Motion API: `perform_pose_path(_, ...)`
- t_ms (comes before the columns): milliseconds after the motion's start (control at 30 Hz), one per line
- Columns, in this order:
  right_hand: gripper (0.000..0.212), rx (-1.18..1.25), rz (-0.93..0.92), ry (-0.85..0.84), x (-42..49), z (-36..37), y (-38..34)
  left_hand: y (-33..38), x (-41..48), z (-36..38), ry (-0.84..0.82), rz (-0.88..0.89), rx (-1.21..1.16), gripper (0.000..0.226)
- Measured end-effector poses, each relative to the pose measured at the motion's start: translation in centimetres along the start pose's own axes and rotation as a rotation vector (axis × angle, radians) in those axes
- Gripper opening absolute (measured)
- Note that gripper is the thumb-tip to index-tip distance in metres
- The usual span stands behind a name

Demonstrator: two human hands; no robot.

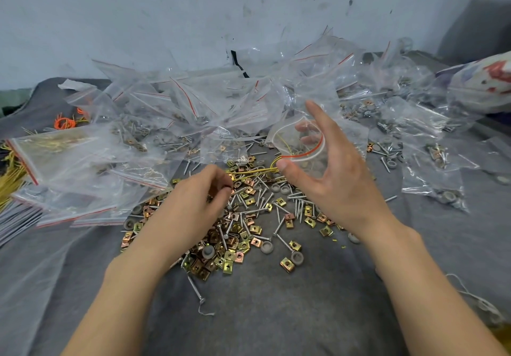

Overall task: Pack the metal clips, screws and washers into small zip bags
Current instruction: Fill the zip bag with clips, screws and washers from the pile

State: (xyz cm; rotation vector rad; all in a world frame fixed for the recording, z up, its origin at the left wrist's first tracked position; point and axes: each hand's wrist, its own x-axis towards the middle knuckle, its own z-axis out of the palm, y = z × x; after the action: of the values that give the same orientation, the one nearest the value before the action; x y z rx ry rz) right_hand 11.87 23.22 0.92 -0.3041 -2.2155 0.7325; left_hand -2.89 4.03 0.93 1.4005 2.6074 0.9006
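Zip bag (300, 145) (unsealed) in right hand (334, 184)

Wall: pale blue-grey wall (166, 9), scuffed, flecked with dark specks and smears.
Surface: creased grey cloth (262, 314) spread flat, reaching back to the wall.
Right edge: white-and-red patterned fabric (486, 79).
Light: soft, even, without hard shadows.

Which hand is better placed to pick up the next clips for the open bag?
Left. The left hand is down on the pile of clips and screws, fingers curled among them; the right hand is busy holding the bag open beside it.
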Motion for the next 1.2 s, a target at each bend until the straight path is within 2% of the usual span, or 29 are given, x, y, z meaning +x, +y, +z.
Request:
perform_pose_path(100,0.088,0.000,-0.001,0.004,0.0,0.0,0.0,-0.2,0.2,0.2,0.033,-0.011,-0.032,0.011)
perform_pose_path(333,0.088,-0.005,-0.010,0.012,0.0,0.0,0.1,-0.3,0.2,0.6,-0.042,-0.002,-0.047,0.020)
perform_pose_path(567,0.088,-0.008,-0.016,0.019,0.0,0.1,0.0,0.4,1.0,2.0,-0.039,0.023,0.310,0.021)
perform_pose_path(667,0.089,-0.005,-0.008,0.013,0.0,0.0,0.1,1.1,1.4,2.5,-0.029,0.067,0.388,0.025)
perform_pose_path(867,0.088,-0.002,-0.008,0.012,0.1,-0.1,0.1,2.3,2.0,2.9,-0.123,0.042,0.498,0.026)
perform_pose_path(1100,0.088,0.001,-0.008,0.009,0.1,-0.1,0.1,2.5,2.5,2.7,-0.188,0.052,0.433,0.017)
perform_pose_path(1200,0.088,-0.003,-0.006,0.011,0.1,-0.1,0.1,2.3,2.5,2.3,-0.169,0.051,0.312,0.011)
